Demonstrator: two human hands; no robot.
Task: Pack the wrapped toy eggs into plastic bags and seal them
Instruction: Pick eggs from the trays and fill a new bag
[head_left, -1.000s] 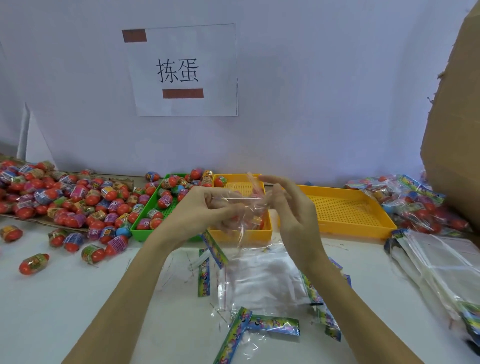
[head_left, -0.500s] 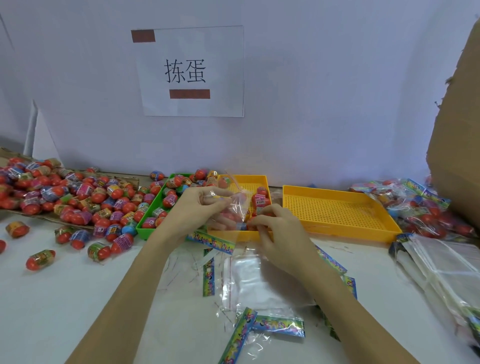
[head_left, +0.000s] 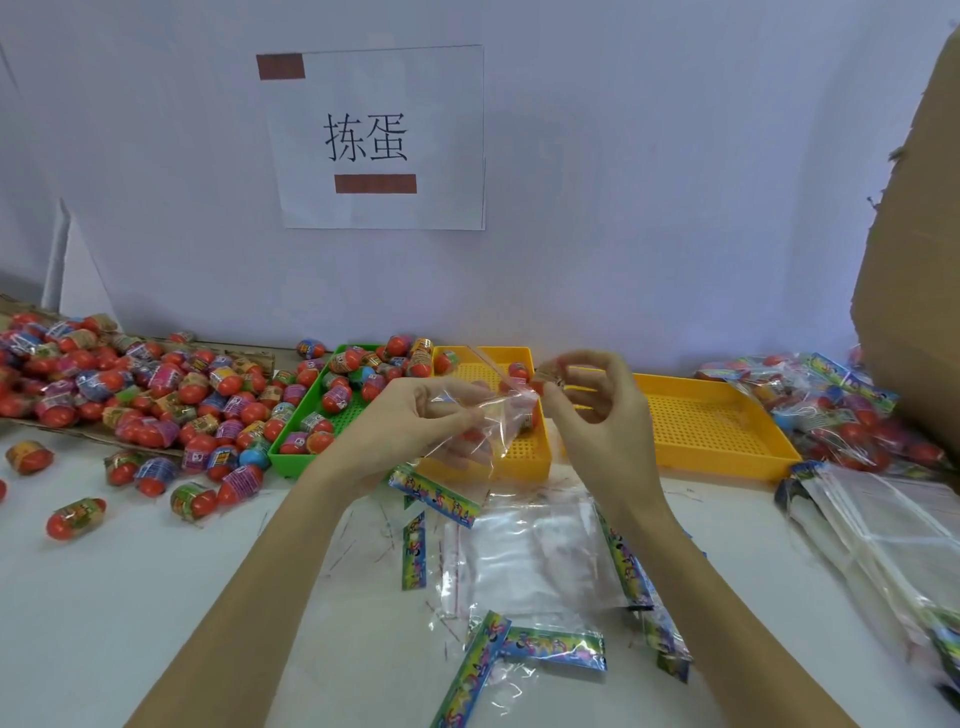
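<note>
Loading step: left hand (head_left: 415, 415) pinches the clear plastic bag (head_left: 483, 426) open above the yellow tray (head_left: 524, 457), right hand (head_left: 592, 410) grips a wrapped toy egg (head_left: 551, 373) at the bag's mouth; next prob. drop it in w/o collapsing the opening.

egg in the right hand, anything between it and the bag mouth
Nothing visible. The right hand pinches an egg just beside the clear bag, which the left hand holds up over the yellow tray. Only open air separates them, though how wide the mouth is open is hard to tell.
</note>
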